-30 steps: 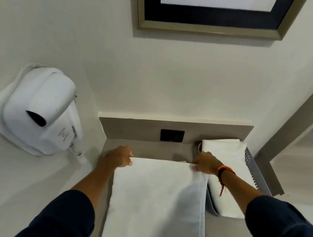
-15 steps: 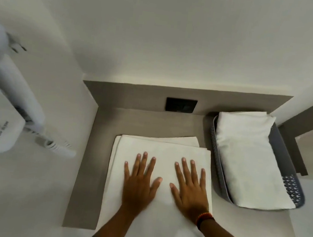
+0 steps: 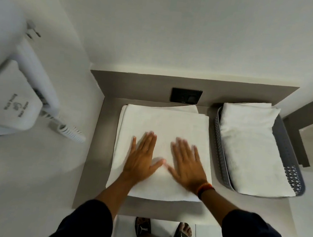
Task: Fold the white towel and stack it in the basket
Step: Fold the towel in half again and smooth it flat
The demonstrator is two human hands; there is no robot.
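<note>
The white terry towel [image 3: 162, 125] lies part-folded on the grey bench [image 3: 98, 200], both the left hand [image 3: 143, 157] and right hand [image 3: 188, 164] pressing it with flat, spread fingers, holding nothing, while further folding and stacking in the grey perforated plastic basket [image 3: 293, 179] probably remain.

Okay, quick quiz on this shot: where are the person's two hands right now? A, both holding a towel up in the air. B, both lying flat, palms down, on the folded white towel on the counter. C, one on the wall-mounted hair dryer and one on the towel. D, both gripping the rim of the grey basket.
B: the left hand and right hand lie flat, fingers spread, on the folded white towel, which rests on the counter beside the grey basket.
</note>
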